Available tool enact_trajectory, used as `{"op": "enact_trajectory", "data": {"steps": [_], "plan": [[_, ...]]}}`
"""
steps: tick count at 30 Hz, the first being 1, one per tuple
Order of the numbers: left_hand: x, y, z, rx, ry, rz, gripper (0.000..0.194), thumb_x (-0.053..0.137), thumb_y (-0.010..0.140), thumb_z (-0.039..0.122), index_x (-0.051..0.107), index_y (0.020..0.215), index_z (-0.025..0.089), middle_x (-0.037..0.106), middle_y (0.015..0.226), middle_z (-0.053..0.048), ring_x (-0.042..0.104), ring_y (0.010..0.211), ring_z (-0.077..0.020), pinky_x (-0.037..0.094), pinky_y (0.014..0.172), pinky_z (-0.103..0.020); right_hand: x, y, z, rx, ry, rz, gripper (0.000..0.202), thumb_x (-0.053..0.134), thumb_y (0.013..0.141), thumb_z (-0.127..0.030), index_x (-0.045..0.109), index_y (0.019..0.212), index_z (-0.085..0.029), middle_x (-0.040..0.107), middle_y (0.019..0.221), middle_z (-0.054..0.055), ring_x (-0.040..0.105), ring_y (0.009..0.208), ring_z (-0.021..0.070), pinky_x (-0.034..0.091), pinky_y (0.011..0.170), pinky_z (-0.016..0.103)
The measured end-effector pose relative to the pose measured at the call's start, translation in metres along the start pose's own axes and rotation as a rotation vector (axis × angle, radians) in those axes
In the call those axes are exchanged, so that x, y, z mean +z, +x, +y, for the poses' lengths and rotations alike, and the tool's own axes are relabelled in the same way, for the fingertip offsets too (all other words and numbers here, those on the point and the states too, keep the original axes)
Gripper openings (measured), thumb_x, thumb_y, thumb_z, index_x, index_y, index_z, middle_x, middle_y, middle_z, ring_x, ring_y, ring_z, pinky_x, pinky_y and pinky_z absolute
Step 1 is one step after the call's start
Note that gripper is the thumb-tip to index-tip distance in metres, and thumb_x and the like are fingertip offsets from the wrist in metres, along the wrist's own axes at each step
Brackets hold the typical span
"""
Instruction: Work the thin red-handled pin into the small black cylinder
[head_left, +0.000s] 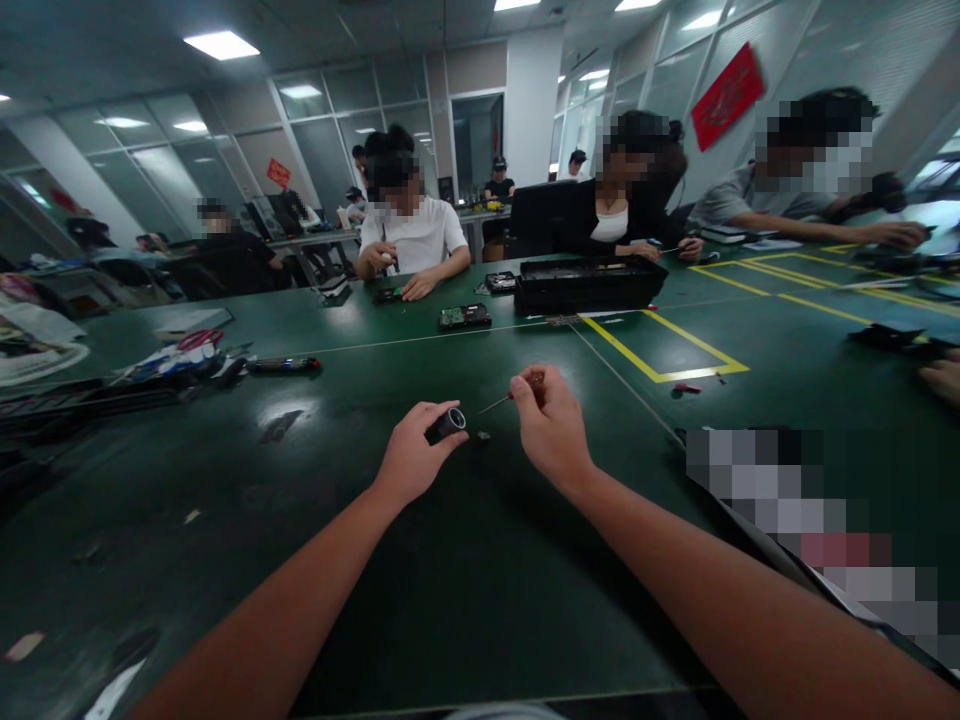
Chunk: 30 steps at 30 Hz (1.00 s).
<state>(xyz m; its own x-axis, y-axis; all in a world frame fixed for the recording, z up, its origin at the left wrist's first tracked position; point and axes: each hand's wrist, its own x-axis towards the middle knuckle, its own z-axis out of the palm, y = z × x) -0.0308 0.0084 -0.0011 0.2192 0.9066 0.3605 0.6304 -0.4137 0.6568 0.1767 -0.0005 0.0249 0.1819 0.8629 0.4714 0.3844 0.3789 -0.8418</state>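
Observation:
Near the middle of the green table, my left hand is wrapped round a short black cylinder whose round, pale-rimmed end faces right. My right hand grips a small screwdriver by its brownish handle, and the thin shaft points left towards the cylinder without touching it. A tiny grey piece lies on the table between the two hands.
A black tray and a green circuit board stand farther back. Cables and a dark tool lie left. Yellow tape marks the table at right. Several people sit across and to the right.

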Motion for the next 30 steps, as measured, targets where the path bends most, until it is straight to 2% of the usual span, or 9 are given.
{"op": "enact_trajectory", "data": {"steps": [5,9,12,15,17,20,24,26,30], "plan": [[0.0,0.0,-0.003,-0.11,-0.206,0.083,0.04,0.068,0.088,0.033,0.062,0.126,0.024,0.066,0.123,-0.007,0.062,0.113,-0.023,0.049,0.101,-0.04,-0.001,-0.001,0.0,-0.006,0.023,-0.051,0.032,0.053,0.097,-0.048,0.063,0.116,-0.024,0.067,0.083,0.002,0.063,0.073,0.0192,0.047,0.066,0.033],[-0.002,0.0,-0.001,-0.158,-0.284,0.048,0.046,0.054,0.095,0.032,0.05,0.139,0.024,0.063,0.127,-0.009,0.063,0.112,-0.0215,0.049,0.101,-0.04,-0.002,0.0,-0.002,0.028,0.039,-0.061,0.035,0.053,0.097,-0.047,0.064,0.12,-0.023,0.069,0.082,0.003,0.066,0.073,0.0195,0.05,0.069,0.034],[-0.006,0.001,0.01,-0.19,-0.174,0.002,0.043,0.056,0.093,0.034,0.051,0.134,0.024,0.066,0.115,-0.007,0.064,0.1,-0.0214,0.051,0.091,-0.038,-0.001,0.001,-0.001,0.002,0.024,-0.036,0.031,0.054,0.097,-0.044,0.065,0.116,-0.022,0.072,0.09,0.005,0.068,0.081,0.0211,0.051,0.075,0.036],[-0.009,0.006,0.024,-0.193,0.011,-0.097,0.032,0.064,0.088,0.043,0.063,0.113,0.022,0.069,0.099,-0.005,0.064,0.087,-0.0222,0.051,0.079,-0.036,0.0,0.003,0.002,-0.037,-0.001,-0.003,0.028,0.054,0.097,-0.04,0.065,0.115,-0.022,0.072,0.096,0.007,0.068,0.085,0.0213,0.051,0.079,0.037],[-0.009,0.01,0.031,-0.158,0.097,-0.193,0.026,0.064,0.089,0.044,0.068,0.102,0.022,0.07,0.098,-0.005,0.064,0.088,-0.0229,0.05,0.079,-0.036,0.002,0.004,0.005,-0.052,-0.001,0.017,0.027,0.054,0.096,-0.038,0.066,0.113,-0.021,0.072,0.095,0.006,0.067,0.084,0.0208,0.051,0.079,0.036],[-0.001,0.017,0.037,-0.112,0.187,-0.303,0.024,0.062,0.09,0.038,0.07,0.107,0.023,0.072,0.107,-0.006,0.065,0.098,-0.0247,0.049,0.085,-0.037,0.003,0.004,0.006,-0.066,0.008,0.014,0.026,0.054,0.096,-0.037,0.066,0.111,-0.02,0.072,0.094,0.006,0.067,0.082,0.0201,0.051,0.078,0.036],[0.016,0.025,0.036,-0.117,0.367,-0.383,0.037,0.06,0.091,0.038,0.066,0.124,0.023,0.069,0.121,-0.01,0.064,0.109,-0.0311,0.05,0.086,-0.042,0.002,0.003,0.005,-0.056,0.003,-0.019,0.025,0.053,0.097,-0.037,0.066,0.112,-0.021,0.072,0.094,0.006,0.067,0.082,0.02,0.052,0.077,0.035],[0.023,0.03,0.035,-0.102,0.436,-0.417,0.038,0.059,0.091,0.04,0.067,0.124,0.023,0.068,0.12,-0.011,0.064,0.108,-0.033,0.05,0.083,-0.043,0.001,0.003,0.005,-0.055,-0.001,-0.024,0.025,0.053,0.097,-0.036,0.066,0.112,-0.021,0.072,0.094,0.005,0.067,0.082,0.0199,0.052,0.077,0.035],[0.028,0.038,0.033,-0.046,0.502,-0.451,0.029,0.057,0.092,0.038,0.072,0.112,0.023,0.069,0.11,-0.012,0.064,0.099,-0.0323,0.049,0.075,-0.04,0.003,0.004,0.007,-0.061,0.006,-0.028,0.024,0.053,0.097,-0.035,0.066,0.112,-0.021,0.072,0.094,0.005,0.068,0.082,0.0196,0.052,0.078,0.035]]}}
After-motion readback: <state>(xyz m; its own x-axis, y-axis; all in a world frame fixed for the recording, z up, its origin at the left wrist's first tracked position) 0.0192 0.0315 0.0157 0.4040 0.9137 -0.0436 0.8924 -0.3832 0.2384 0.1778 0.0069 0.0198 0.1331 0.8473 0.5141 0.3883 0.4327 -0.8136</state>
